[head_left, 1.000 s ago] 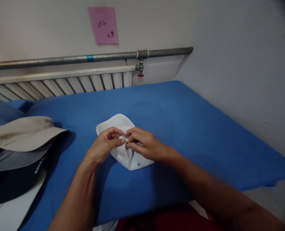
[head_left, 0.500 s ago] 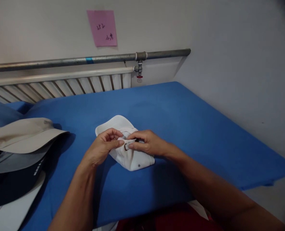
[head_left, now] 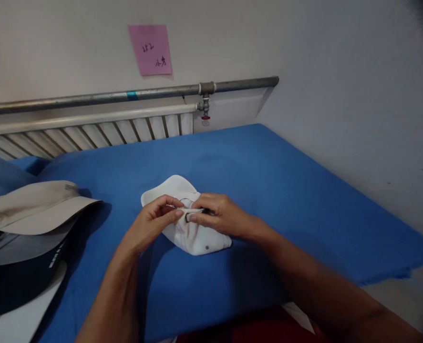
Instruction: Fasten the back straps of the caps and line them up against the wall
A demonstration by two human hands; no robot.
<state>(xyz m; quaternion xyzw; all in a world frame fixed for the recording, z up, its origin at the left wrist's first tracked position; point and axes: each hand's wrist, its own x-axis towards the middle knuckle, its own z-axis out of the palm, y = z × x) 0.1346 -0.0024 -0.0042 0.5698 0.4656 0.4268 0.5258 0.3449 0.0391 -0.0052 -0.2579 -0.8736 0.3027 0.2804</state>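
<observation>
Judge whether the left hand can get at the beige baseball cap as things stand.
Likely yes: only blue cloth separates the left hand from the beige baseball cap, which lies uppermost. That hand holds the white baseball cap, though, and would probably have to let go first.

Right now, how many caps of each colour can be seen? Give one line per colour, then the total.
White: 2, handled cap and bottom cap of the pile
Beige cap: 1
Grey cap: 1
Dark cap: 1
Total: 5

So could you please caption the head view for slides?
Left hand and right hand hold a white cap at its strap on a blue surface near stacked caps.
</observation>
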